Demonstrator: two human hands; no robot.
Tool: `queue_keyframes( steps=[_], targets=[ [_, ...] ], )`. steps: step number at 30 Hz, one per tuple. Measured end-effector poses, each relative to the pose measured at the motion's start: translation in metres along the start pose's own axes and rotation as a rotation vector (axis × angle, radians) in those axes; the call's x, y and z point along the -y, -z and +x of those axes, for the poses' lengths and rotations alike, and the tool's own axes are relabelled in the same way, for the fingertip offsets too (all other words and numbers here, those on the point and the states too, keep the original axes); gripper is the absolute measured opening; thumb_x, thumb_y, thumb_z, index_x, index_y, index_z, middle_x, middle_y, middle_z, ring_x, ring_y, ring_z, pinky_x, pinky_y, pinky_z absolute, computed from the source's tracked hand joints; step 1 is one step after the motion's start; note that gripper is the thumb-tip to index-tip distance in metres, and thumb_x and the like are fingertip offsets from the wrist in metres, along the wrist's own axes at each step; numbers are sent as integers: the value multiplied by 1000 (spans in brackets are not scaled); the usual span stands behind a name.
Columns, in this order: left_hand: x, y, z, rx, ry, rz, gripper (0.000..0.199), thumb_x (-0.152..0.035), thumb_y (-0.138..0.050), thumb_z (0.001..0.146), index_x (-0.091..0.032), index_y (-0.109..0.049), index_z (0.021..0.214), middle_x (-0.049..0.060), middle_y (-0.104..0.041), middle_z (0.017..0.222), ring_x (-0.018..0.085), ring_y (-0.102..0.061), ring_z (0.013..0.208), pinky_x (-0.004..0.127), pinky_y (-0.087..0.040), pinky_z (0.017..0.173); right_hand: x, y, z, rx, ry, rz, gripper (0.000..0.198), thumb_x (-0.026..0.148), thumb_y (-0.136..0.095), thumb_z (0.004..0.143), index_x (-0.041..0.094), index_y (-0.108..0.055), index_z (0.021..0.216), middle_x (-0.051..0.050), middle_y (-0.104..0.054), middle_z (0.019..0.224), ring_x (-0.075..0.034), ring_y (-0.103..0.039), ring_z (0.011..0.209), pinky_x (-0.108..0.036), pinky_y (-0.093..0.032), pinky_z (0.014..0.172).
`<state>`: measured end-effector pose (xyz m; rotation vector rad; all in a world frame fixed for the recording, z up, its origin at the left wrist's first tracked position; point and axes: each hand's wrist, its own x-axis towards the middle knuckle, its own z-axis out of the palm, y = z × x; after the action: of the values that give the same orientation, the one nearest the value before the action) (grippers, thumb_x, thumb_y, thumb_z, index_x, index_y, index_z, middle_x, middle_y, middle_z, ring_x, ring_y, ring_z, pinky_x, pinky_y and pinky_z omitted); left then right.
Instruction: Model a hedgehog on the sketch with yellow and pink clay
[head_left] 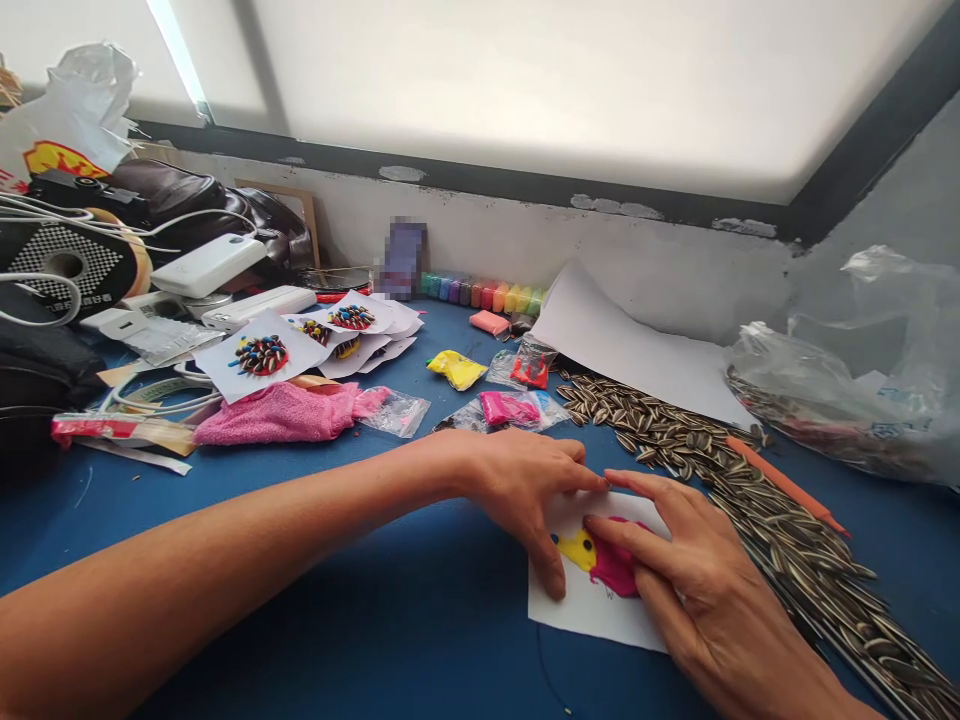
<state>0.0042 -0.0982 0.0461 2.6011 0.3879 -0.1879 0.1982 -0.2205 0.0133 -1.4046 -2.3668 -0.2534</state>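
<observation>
right hand (701, 560), fingers spread, lies over pink clay (615, 570) on the card (630, 624), seemingly to shape it; left hand (525, 475), thumb wide, touches the card's left side, likely bracing it.

Room left of paper (581, 612), seeds (814, 550) blocking right

What I missed
On the card (585, 612), the right hand (705, 570) part-hid pink clay (616, 570); a blurred object (403, 262) stood beyond.

White paper (559, 610); magenta clay (615, 572); dark-dotted yellow clay (574, 550); blue tabletop (375, 620); sunflower seeds (814, 570) striped dark and cream.
</observation>
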Motion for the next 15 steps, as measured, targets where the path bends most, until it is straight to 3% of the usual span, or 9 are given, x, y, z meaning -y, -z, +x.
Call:
queue_keyframes(
  steps=[10,15],
  targets=[
    [-1,1,0,4,16,16,87,-60,-70,66,-24,-42,140,6,-50,114,23,-55,96,31,-44,75,-4,-1,1,-38,-4,16,40,14,-45,84,31,-75,104,-7,-63,127,-27,-60,115,-50,-54,88],
    [-2,2,-1,17,24,8,80,-59,-70,66,-26,-47,135,5,-49,112,22,-56,94,28,-42,70,-4,-1,0,-62,30,12,38,13,-46,84,30,-75,103,-7,-62,129,-26,-60,115,-50,-55,88]
  ],
)
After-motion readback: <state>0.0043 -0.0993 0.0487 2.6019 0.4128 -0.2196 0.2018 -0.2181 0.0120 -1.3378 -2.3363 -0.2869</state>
